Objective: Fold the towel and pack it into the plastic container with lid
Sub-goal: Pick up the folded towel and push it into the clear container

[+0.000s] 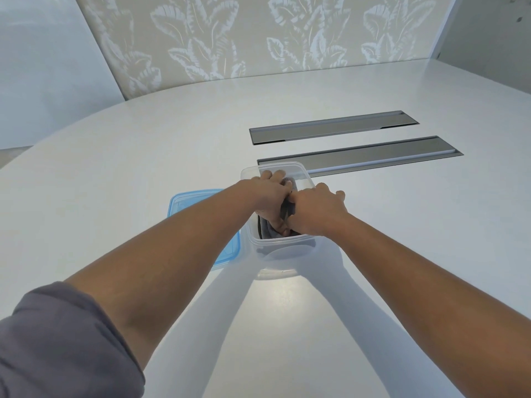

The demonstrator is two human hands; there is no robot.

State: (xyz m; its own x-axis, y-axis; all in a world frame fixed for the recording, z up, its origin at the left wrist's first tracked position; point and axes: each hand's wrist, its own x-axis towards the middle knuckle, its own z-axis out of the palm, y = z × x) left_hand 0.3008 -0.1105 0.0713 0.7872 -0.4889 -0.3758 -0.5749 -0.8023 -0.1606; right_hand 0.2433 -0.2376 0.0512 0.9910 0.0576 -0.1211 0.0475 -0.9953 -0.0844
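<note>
Dark grey folded cloth towel (287, 209) sits upright inside clear rectangular plastic container (283, 254), mostly hidden. Blue translucent plastic lid (184, 201) lies flat just left of container.
</note>
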